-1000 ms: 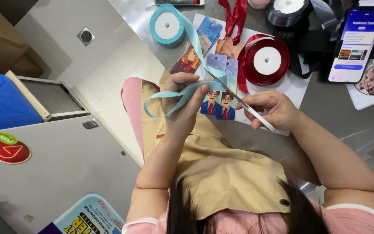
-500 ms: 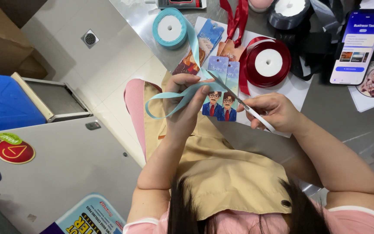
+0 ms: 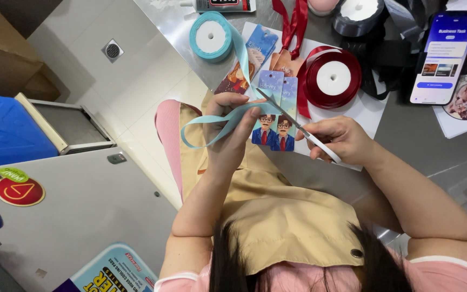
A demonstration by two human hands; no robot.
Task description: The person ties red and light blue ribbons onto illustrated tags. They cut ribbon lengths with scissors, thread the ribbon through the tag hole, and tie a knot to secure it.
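Observation:
My left hand [image 3: 228, 138] pinches a light blue ribbon [image 3: 212, 127] that loops out to the left and runs up to its spool [image 3: 210, 37] on the table. My right hand [image 3: 341, 141] grips a pair of scissors [image 3: 293, 120]. Their blades point up and left, and the tips sit at the ribbon just above my left hand. Under both hands lie two tall paper tags [image 3: 274, 116] with cartoon figures in suits. More printed tags [image 3: 247, 62] lie beside the blue spool.
A red ribbon spool [image 3: 333, 78] sits right of the tags, and a dark spool [image 3: 359, 13] lies beyond it. A lit phone [image 3: 444, 57] leans at the far right. A glue tube [image 3: 225, 5] lies at the top edge. On the left stand a blue box [image 3: 4, 132] and a grey cabinet [image 3: 82, 200].
Both hands stay almost in place. The scissors have edged closer to the blue ribbon, and the ribbon's loose loop has shifted slightly.

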